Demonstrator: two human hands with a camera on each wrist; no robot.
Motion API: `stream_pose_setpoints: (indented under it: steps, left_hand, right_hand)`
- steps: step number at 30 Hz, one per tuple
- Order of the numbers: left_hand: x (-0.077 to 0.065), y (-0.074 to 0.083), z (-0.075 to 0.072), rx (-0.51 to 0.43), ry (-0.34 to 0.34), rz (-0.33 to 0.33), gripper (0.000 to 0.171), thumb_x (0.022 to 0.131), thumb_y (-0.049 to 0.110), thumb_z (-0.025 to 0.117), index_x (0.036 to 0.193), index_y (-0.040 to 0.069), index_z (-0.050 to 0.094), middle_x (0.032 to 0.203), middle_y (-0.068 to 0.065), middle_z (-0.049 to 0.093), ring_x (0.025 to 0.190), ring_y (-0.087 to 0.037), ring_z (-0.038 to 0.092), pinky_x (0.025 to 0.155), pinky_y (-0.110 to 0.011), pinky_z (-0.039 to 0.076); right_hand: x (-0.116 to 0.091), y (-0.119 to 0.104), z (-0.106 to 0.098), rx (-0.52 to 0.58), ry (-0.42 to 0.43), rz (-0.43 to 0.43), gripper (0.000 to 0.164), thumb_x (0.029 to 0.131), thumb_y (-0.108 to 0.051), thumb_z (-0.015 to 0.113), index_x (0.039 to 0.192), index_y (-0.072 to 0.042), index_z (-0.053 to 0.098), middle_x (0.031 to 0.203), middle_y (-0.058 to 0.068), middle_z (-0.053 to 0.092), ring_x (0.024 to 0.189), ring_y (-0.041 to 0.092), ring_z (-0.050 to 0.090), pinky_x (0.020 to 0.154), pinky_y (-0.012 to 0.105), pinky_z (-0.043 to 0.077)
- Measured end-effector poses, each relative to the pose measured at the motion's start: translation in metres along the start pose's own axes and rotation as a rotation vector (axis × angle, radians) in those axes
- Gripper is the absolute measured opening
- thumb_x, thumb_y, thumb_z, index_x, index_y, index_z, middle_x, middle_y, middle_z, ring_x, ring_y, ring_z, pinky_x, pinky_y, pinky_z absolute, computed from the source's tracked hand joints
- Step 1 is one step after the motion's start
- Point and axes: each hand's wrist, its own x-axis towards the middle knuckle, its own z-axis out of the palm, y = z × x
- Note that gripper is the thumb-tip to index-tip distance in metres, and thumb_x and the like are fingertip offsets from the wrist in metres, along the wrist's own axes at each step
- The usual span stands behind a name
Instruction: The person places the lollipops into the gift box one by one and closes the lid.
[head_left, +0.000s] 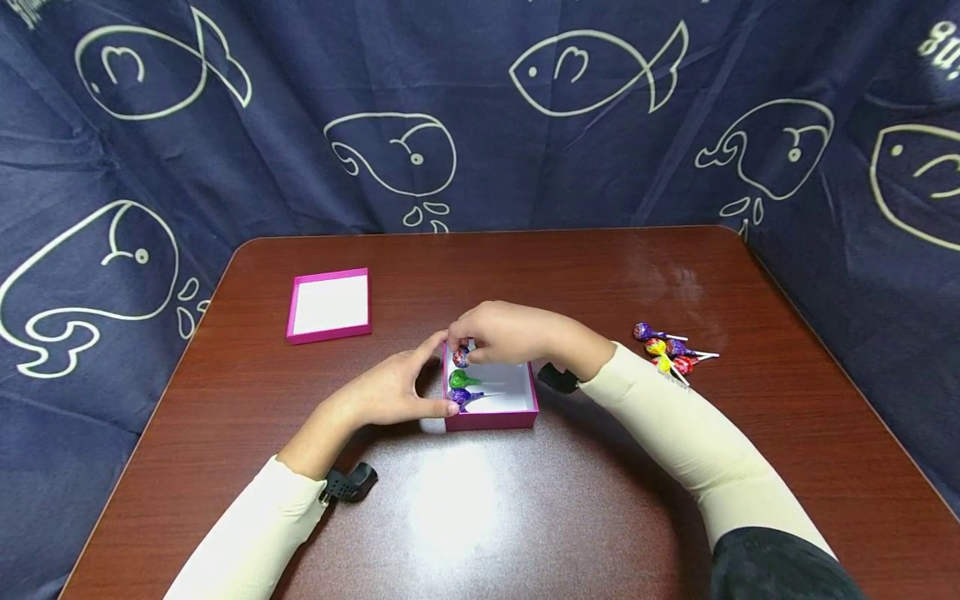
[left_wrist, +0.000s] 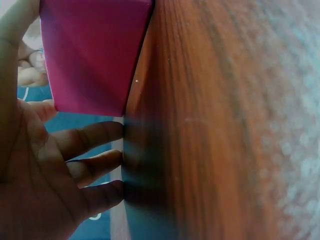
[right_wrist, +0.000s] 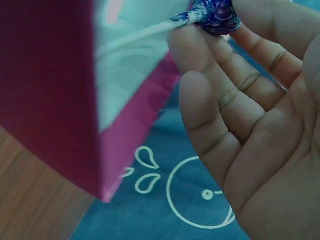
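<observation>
A shallow pink box [head_left: 491, 422] with a white inside stands on the table. My left hand [head_left: 386, 387] spans its left side, thumb at the front corner and forefinger at the back corner; the other fingers touch the table in the left wrist view. Inside the box, at the back left, my right hand [head_left: 498, 332] pinches a lollipop [right_wrist: 220, 17] by its blue, shiny wrapped head. Its white stick points into the box. In front of it lie a green lollipop [head_left: 461, 379] and a purple lollipop [head_left: 462, 397], heads against the left wall, sticks to the right.
A pink lid [head_left: 330, 337], white inside, lies face up at the back left of the table. Several lollipops [head_left: 663, 350] in purple, yellow and red wrappers lie in a pile to the right, beyond my right forearm. A dark blue cloth [head_left: 480, 167] hangs behind the table.
</observation>
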Motion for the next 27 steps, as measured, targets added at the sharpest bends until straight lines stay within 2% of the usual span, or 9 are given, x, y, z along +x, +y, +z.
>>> stream_pose_setpoints:
  steps: [5,12,22,27]
  left_hand:
    - [0.000,0.001,0.000,0.004,-0.002,-0.006,0.108,0.080,0.059,0.075,0.159,0.013,0.018,0.143,-0.016,0.052,0.132,-0.029,0.048,0.110,-0.047,0.035]
    - [0.001,0.000,0.000,-0.008,0.001,0.009,0.106,0.080,0.058,0.076,0.158,0.013,0.021,0.141,-0.019,0.053,0.131,-0.030,0.049,0.110,-0.047,0.036]
    - [0.001,-0.001,0.000,0.006,0.004,0.008,0.107,0.080,0.058,0.076,0.159,0.013,0.019,0.140,-0.019,0.054,0.131,-0.030,0.050,0.109,-0.047,0.036]
    - [0.001,-0.001,0.000,0.007,0.008,0.018,0.106,0.080,0.056,0.077,0.158,0.012,0.020,0.139,-0.019,0.055,0.130,-0.031,0.051,0.109,-0.047,0.036]
  right_hand:
    - [0.001,0.004,0.010,-0.088,-0.025,0.045,0.009,0.087,-0.004,0.070,0.090,-0.011,0.067,0.083,-0.004,0.063,0.078,0.012,0.057,0.073,0.028,0.048]
    - [0.000,0.007,0.017,-0.153,-0.058,0.116,0.009,0.087,-0.006,0.070,0.090,-0.014,0.067,0.081,-0.007,0.062,0.073,0.011,0.056,0.069,0.029,0.048]
    - [-0.001,0.004,0.025,-0.278,-0.096,0.180,0.007,0.089,-0.011,0.072,0.094,-0.015,0.071,0.084,-0.006,0.069,0.073,0.013,0.063,0.070,0.036,0.053]
    - [0.000,0.003,0.028,-0.308,-0.097,0.191,0.007,0.089,-0.010,0.072,0.094,-0.015,0.072,0.083,-0.005,0.069,0.070,0.013,0.062,0.068,0.036,0.053]
